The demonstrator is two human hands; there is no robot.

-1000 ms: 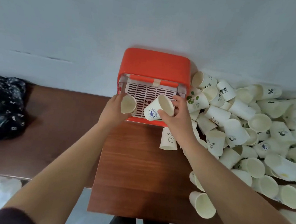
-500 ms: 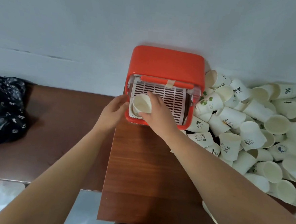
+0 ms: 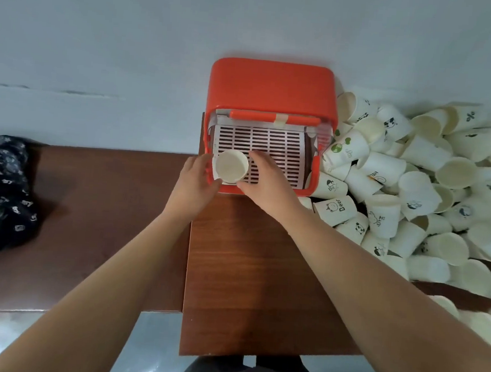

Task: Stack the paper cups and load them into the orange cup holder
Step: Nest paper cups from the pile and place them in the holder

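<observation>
An orange cup holder point(image 3: 273, 86) with its lid raised stands at the far end of the wooden table, against the wall; a white slotted tray point(image 3: 273, 147) lies inside it. A short stack of paper cups point(image 3: 230, 166) stands mouth up at the tray's near left corner. My left hand point(image 3: 194, 179) touches the stack's left side, over the holder's orange rim. My right hand point(image 3: 263, 181) holds the stack from the right, fingers curled round it.
A big pile of loose paper cups point(image 3: 421, 192) covers the table right of the holder. The reddish wooden table point(image 3: 247, 273) has a darker bench point(image 3: 96, 219) on its left, with a dark patterned cloth point(image 3: 2, 192) at the far left.
One second ago each hand held a separate cup in front of the holder. The cups were joined and set down in the tray's near left corner; both hands now stay at the stack.
</observation>
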